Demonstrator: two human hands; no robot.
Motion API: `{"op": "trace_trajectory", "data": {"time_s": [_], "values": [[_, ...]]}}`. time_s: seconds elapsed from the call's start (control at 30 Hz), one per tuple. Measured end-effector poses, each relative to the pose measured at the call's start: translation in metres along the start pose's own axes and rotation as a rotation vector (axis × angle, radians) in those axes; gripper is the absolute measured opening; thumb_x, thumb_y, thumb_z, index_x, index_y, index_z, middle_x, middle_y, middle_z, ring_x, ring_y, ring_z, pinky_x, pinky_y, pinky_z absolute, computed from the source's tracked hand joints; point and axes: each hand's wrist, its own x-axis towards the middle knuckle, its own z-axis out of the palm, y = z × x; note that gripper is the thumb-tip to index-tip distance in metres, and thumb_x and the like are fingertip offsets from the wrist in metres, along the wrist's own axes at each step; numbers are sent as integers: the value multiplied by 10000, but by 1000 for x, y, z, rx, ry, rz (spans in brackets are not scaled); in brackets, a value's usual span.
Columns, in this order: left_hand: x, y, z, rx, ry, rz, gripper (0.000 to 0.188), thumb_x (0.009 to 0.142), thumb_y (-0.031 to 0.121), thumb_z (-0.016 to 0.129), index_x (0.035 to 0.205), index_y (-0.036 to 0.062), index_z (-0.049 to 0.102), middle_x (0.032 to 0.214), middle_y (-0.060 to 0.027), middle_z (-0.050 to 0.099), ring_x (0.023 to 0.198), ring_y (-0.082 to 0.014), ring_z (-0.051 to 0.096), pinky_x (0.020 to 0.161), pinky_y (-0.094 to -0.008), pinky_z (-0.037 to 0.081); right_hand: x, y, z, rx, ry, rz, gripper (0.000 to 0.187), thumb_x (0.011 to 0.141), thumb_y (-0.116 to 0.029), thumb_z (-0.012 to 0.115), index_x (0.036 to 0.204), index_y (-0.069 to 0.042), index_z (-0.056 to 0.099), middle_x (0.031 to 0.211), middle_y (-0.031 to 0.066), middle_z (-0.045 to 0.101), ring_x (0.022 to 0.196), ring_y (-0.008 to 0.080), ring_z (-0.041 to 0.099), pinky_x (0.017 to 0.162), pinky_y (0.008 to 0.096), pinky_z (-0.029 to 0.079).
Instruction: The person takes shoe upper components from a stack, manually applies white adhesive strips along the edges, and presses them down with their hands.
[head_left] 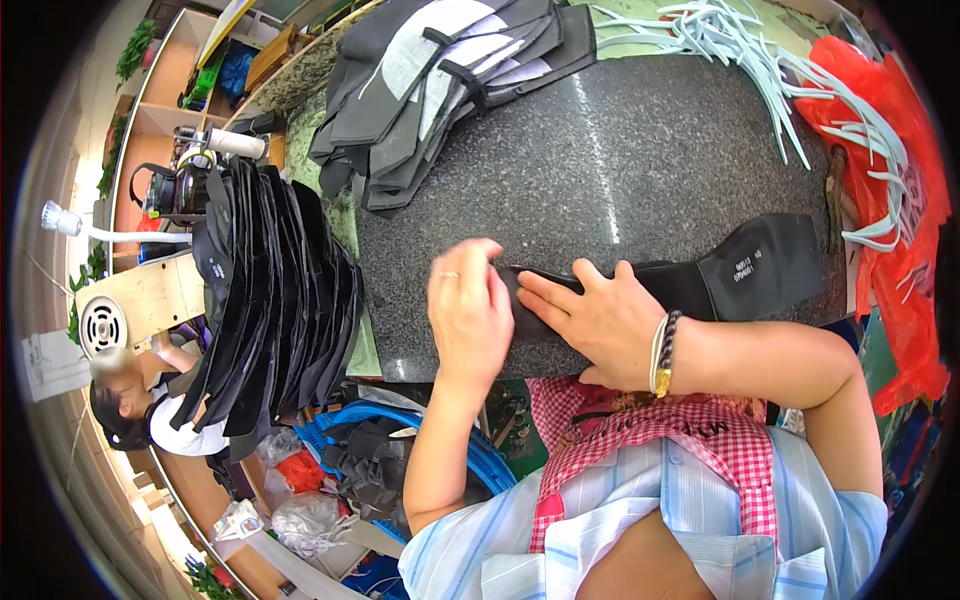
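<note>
A long black leather-like piece (757, 268) with pale printed marks lies near the front edge of the dark stone slab. My right hand (612, 325) rests on it with fingers stretched out and pressing flat near its folded edge. At the piece's left end, my left hand (468, 312) is closed with curled fingers, slightly smeared by motion. It seems to grip that end, though the fingertips are partly hidden. A dark beaded bracelet (665, 352) sits on my right wrist.
The stone slab (640, 130) carries stacked black and white pieces (440, 80) at the back. Pale blue strips (730, 40) and a red plastic bag (900, 150) lie right. Many black pieces (280, 290) hang left, above a blue basket (375, 410). Another person (180, 425) sits far left.
</note>
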Motion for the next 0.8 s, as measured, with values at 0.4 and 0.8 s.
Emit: {"op": "trace_trajectory", "data": {"time_s": [0.4,0.8], "values": [[-16,53,12,-48,-404,458,392,741,157,715,1112,33,685,1147,-83,640,1110,-283,593,950,-399,499,-80,84,13,630,170,-121,272,809,-174,708,1036,-24,709,1103,140,679,1024,311,640,889,409,512],[-34,99,41,418,-326,656,351,792,147,607,1097,-19,658,1043,-193,660,1045,-331,641,952,-434,513,-147,108,24,160,140,-18,695,828,-447,703,1423,-141,514,1497,64,489,1367,253,472,1145,493,316]]}}
